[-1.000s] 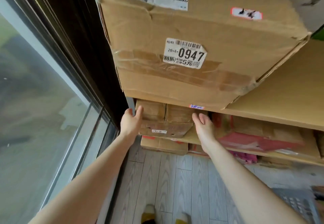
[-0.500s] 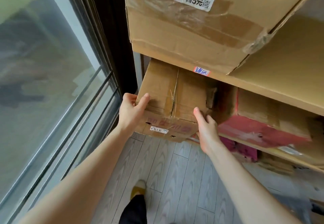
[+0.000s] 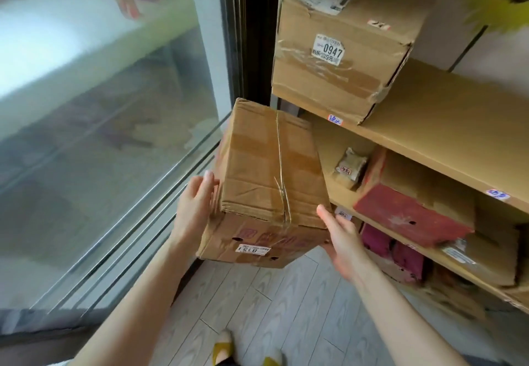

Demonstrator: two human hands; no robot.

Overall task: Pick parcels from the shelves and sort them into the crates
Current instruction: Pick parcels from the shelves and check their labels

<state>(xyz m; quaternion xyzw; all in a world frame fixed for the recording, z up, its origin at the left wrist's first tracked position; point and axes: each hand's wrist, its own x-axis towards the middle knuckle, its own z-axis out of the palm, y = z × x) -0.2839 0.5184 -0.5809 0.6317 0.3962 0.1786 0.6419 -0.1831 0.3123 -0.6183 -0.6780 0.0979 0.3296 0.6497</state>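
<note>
Head view: glass window (image 3: 100, 136) stands left of the shelves (image 3: 443, 125). Large carton (image 3: 343, 59) labelled 0947 sits on the shelves' upper board, at its left end. Task parcel (image 3: 269, 171), a taped brown carton, is held in the air just in front of the shelves' left end, off every board. Red carton (image 3: 409, 217) lies on the board below. Left hand (image 3: 194, 208) presses flat, fingers straight, on the parcel's left side. Right hand (image 3: 343, 239) supports its lower right corner, thumb straight, fingers hidden underneath. Small packet (image 3: 351, 168) lies left of the red carton.
</note>
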